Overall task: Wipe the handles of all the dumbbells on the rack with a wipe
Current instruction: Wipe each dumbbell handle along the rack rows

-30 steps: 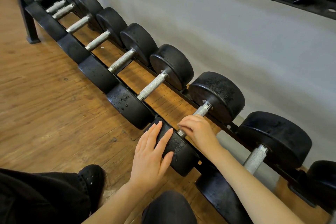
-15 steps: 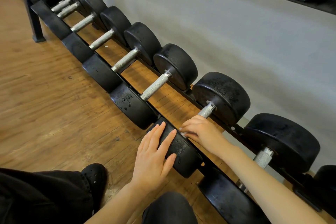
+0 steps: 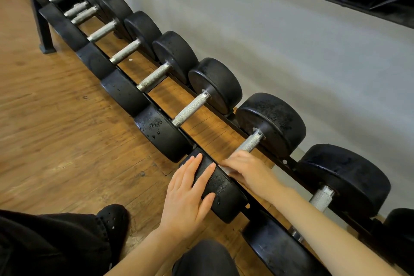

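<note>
A row of black dumbbells with knurled steel handles lies across a low black rack (image 3: pixel 289 161). My left hand (image 3: pixel 186 195) rests flat, fingers straight, on the near head (image 3: pixel 224 197) of one dumbbell. My right hand (image 3: pixel 248 170) curls over the near end of that dumbbell's handle (image 3: pixel 249 143), and a white wipe (image 3: pixel 226 170) peeks out under its fingers. The hand is motion-blurred. The far part of the handle is bare. Neighbouring handles lie to the left (image 3: pixel 190 110) and right (image 3: pixel 322 197).
A grey wall (image 3: pixel 291 51) runs right behind the rack. Wooden floor (image 3: pixel 56 130) spreads to the left. The rack's black post (image 3: pixel 42 22) stands at far left. My black shoe (image 3: pixel 112 219) and knee (image 3: pixel 203 257) sit just before the rack.
My right hand has slid a little down the handle toward the near head, baring more steel. My left hand has stayed on the head.
</note>
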Demonstrator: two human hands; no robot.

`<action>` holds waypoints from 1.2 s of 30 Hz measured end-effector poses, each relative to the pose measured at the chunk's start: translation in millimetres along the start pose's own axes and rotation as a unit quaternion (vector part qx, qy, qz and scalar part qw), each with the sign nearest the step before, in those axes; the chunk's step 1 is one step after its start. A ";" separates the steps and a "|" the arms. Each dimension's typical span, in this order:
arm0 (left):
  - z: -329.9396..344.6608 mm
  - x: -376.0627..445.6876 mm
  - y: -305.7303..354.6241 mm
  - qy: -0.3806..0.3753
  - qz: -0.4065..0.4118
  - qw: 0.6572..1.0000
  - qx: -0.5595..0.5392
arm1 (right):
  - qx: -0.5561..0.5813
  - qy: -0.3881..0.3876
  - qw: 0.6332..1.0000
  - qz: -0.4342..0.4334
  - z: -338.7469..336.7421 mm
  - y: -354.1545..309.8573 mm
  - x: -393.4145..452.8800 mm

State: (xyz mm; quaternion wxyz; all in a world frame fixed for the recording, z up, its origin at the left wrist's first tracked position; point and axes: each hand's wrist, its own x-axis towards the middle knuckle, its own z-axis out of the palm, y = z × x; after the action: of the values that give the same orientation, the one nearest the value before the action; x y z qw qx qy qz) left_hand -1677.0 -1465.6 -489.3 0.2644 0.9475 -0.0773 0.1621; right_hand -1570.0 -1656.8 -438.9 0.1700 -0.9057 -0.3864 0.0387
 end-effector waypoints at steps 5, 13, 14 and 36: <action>2.0 -0.4 -1.0 0.005 0.004 1.000 -0.002 | -0.050 0.032 0.997 -0.051 -1.4 -7.0 -2.1; 0.6 -0.7 -0.5 0.004 0.004 1.000 -0.002 | -0.040 0.031 0.997 -0.052 -1.7 -5.9 -4.4; 1.1 -0.8 -1.1 0.005 0.005 1.000 -0.003 | -0.022 0.027 0.999 -0.025 1.2 -4.1 -9.0; 4.0 -2.1 -1.3 0.022 0.001 0.999 -0.030 | 0.015 0.031 0.998 0.044 2.4 -16.8 -10.7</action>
State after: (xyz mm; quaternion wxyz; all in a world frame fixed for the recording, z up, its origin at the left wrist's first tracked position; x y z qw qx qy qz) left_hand -1677.6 -1466.4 -494.0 0.2944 0.9353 -0.0771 0.1805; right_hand -1589.5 -1652.9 -436.2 0.1937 -0.9199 -0.3401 0.0237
